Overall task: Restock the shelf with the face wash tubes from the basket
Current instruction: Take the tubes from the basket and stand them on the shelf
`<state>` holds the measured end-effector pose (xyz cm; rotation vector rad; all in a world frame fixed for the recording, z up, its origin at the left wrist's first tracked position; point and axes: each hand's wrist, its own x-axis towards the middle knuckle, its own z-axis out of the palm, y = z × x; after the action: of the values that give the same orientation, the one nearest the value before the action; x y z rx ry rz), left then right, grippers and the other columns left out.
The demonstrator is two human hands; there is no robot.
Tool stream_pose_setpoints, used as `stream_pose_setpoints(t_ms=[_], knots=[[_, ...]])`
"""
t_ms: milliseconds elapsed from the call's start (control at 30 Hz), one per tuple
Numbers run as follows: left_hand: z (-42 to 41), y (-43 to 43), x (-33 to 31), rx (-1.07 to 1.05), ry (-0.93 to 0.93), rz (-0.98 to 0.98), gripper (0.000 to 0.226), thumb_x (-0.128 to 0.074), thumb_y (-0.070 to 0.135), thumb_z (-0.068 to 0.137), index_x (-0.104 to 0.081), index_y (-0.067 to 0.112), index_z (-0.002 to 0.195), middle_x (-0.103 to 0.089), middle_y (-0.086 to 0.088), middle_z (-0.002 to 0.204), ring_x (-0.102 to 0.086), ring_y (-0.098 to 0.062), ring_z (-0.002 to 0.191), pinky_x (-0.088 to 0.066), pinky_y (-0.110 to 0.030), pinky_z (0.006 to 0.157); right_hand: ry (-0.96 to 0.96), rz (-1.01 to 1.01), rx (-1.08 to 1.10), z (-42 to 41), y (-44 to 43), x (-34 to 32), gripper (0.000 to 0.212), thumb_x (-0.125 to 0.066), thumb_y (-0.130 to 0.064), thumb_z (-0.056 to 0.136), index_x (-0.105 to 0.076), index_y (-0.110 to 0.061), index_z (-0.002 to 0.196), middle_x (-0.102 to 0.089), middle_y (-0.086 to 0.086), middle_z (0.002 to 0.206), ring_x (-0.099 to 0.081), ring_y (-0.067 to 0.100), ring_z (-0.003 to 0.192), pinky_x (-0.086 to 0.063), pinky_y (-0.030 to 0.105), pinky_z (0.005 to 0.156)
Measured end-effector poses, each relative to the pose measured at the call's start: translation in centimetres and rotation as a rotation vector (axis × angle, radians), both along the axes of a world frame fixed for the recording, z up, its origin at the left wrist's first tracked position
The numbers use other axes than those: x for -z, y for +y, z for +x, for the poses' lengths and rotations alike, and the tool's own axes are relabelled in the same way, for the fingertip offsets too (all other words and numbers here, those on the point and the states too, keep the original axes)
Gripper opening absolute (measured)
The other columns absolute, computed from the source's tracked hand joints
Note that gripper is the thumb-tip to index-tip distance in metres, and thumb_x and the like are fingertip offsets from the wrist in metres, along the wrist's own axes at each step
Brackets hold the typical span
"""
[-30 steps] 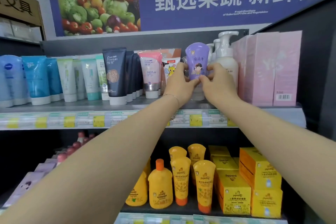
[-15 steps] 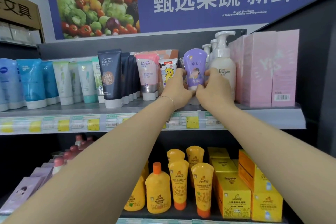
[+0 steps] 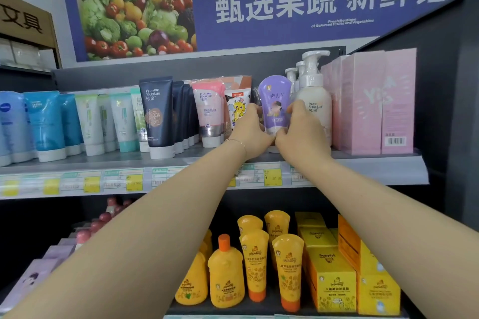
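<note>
Placing step: a purple tube (image 3: pixel 275 103) is being stood on the upper shelf (image 3: pixel 375 166).
The left hand (image 3: pixel 250 134) and the right hand (image 3: pixel 302 136) both clamp its lower part, near the front edge of the upper shelf, between a dragon-print tube (image 3: pixel 239 109) and a white pump bottle (image 3: pixel 315 101). Its long axis is vertical, flat sealed end up, cap end down and hidden. Next, I judge, the fingers should let go gently so it stays standing.

Purple face wash tube (image 3: pixel 275 103) stands upright on the upper shelf (image 3: pixel 375 160), gripped on both sides by left hand (image 3: pixel 250 133) and right hand (image 3: pixel 302 132) (cap hidden), between cartoon tube (image 3: pixel 238 109) and pump bottle (image 3: pixel 315 101).
</note>
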<state>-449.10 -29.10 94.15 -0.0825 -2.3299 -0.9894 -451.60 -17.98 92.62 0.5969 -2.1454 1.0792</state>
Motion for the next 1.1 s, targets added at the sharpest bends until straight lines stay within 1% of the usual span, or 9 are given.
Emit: stream_pose_setpoints(t_ms=[133,300,433,500,633,667,833,967,1100], knots=[[0.5,0.1,0.1,-0.062,0.120,-0.033,0.049,-0.078,0.019,0.077,-0.041,0.019,0.110,-0.052,-0.001,0.108,-0.054,-0.017,0.088,-0.049,-0.027,0.075,0.120,0.158,0.093,0.3,0.3,-0.2,0.036,-0.054,-0.019,0.089,-0.043,-0.010,0.121,-0.053,0.009,0.116,-0.052,0.030,0.095,-0.036,0.035,0.067],[3.5,-0.9,-0.1,-0.177,0.217,-0.349,0.040,-0.072,0.021,0.080,-0.046,0.017,0.110,-0.042,0.003,0.107,-0.045,-0.014,0.092,-0.040,-0.024,0.076,0.325,0.294,0.164,1.8,1.2,-0.6,0.030,-0.055,-0.021,0.087,-0.050,-0.011,0.114,-0.052,0.009,0.115,-0.048,0.028,0.103,-0.035,0.034,0.070],[6.2,-2.2,-0.2,-0.200,0.243,-0.552,0.034,-0.067,0.022,0.083,-0.047,0.019,0.110,-0.040,0.008,0.100,-0.045,-0.014,0.086,-0.043,-0.030,0.072,0.466,0.361,0.111,3.3,0.9,-0.7,0.025,-0.057,-0.020,0.084,-0.056,-0.008,0.106,-0.057,0.010,0.104,-0.051,0.030,0.093,-0.041,0.039,0.070],[7.6,-2.8,-0.1,-0.209,0.260,-0.613,0.029,-0.066,0.023,0.083,-0.051,0.019,0.108,-0.043,0.008,0.099,-0.048,-0.016,0.087,-0.049,-0.037,0.074,0.530,0.400,0.085,4.3,0.3,-0.5,0.022,-0.060,-0.019,0.080,-0.059,-0.007,0.099,-0.060,0.012,0.095,-0.054,0.033,0.085,-0.037,0.036,0.065],[10.3,-4.2,0.8,-0.256,0.263,-0.736,0.024,-0.063,0.028,0.084,-0.056,0.017,0.104,-0.054,0.000,0.098,-0.056,-0.025,0.089,-0.051,-0.044,0.076,0.621,0.451,0.065,6.7,-1.6,0.0,0.017,-0.064,-0.020,0.073,-0.061,-0.008,0.083,-0.061,0.011,0.078,-0.058,0.034,0.071,-0.029,0.032,0.060],[11.0,-4.7,1.1,-0.267,0.264,-0.754,0.023,-0.063,0.029,0.085,-0.056,0.017,0.104,-0.055,0.000,0.097,-0.057,-0.026,0.089,-0.051,-0.045,0.075,0.625,0.458,0.046,7.4,-2.2,0.2,0.016,-0.064,-0.021,0.074,-0.061,-0.008,0.084,-0.061,0.010,0.080,-0.058,0.033,0.073,-0.029,0.031,0.060],[14.2,-7.8,3.0,-0.279,0.210,-0.774,0.022,-0.062,0.030,0.086,-0.055,0.017,0.102,-0.049,0.004,0.094,-0.056,-0.022,0.088,-0.050,-0.042,0.075,0.543,0.546,-0.077,10.5,-5.0,1.4,0.027,-0.050,-0.033,0.091,-0.060,-0.016,0.109,-0.060,0.003,0.102,-0.056,0.024,0.096,-0.038,0.033,0.069],[16.6,-10.5,4.4,-0.240,0.109,-0.727,0.018,-0.062,0.029,0.083,-0.052,0.022,0.096,-0.053,0.002,0.094,-0.053,-0.022,0.084,-0.049,-0.042,0.075,0.469,0.554,-0.163,13.0,-7.3,3.2,0.029,-0.049,-0.038,0.090,-0.058,-0.022,0.112,-0.060,-0.002,0.100,-0.059,0.024,0.096,-0.046,0.034,0.070],[18.7,-12.8,6.3,-0.240,-0.002,-0.695,0.018,-0.061,0.028,0.084,-0.044,0.027,0.090,-0.049,0.006,0.089,-0.049,-0.018,0.081,-0.042,-0.034,0.067,0.409,0.585,-0.226,15.2,-9.5,5.9,0.025,-0.049,-0.036,0.091,-0.057,-0.021,0.109,-0.056,-0.002,0.091,-0.059,0.024,0.089,-0.044,0.033,0.064]])
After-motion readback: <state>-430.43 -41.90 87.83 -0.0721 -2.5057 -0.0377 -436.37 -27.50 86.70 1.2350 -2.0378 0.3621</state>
